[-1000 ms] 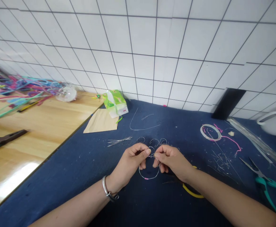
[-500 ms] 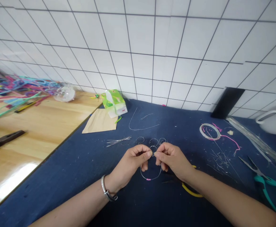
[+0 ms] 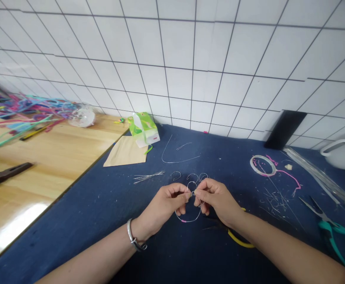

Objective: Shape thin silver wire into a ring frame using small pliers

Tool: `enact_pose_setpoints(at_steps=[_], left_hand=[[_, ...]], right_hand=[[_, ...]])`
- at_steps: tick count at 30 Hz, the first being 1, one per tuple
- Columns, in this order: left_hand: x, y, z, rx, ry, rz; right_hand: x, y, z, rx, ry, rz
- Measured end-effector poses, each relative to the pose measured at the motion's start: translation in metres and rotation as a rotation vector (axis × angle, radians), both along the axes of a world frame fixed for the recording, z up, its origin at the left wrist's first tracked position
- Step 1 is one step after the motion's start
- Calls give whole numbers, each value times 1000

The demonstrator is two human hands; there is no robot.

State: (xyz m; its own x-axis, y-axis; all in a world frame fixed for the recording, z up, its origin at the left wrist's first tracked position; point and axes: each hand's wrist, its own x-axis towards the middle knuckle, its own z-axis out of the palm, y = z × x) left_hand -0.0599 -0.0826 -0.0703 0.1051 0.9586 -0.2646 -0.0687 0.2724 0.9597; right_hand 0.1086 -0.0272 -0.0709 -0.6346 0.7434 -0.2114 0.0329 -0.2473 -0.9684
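A large, thin silver wire loop hangs between the two hands above the table, with a short row of tiny pink beads low on its curve, left of centre. A smaller silver wire ring stands just above it, and the two meet at the fingertips. The left hand pinches thumb to index finger on the wire at this meeting point; the right hand pinches it just beside, its other fingers curled behind. Compared with a second ago, the fingertips have drawn closer together, leaving only a narrow gap, and the small ring shows more fully above them. The effort seems to have narrowed to that join, though the fingers hide whether the wires are linked or merely crossing.

Just beyond the hands lie loose curls of silver wire, with a bundle of straight silver wires to the left. A yellow-handled tool sits partly beneath the right forearm. Farther right on the table, under its navy-blue cover, are a round whitish dish holding pink beads, scattered wire clippings and teal-handled pliers. All these lie where they did.
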Motion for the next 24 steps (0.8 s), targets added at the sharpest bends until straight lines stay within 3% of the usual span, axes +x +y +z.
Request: enact_pose_setpoints(at_steps=[7,15,24], left_hand=[[0,-1,1,5,-9,-16],[3,-2,1,16,-5,-3],[1,-1,1,25,6,-3]], right_hand=[[0,1,2,23,-18,20],[5,4,6,196,-154,39],[3,3,8,5,-111,35]])
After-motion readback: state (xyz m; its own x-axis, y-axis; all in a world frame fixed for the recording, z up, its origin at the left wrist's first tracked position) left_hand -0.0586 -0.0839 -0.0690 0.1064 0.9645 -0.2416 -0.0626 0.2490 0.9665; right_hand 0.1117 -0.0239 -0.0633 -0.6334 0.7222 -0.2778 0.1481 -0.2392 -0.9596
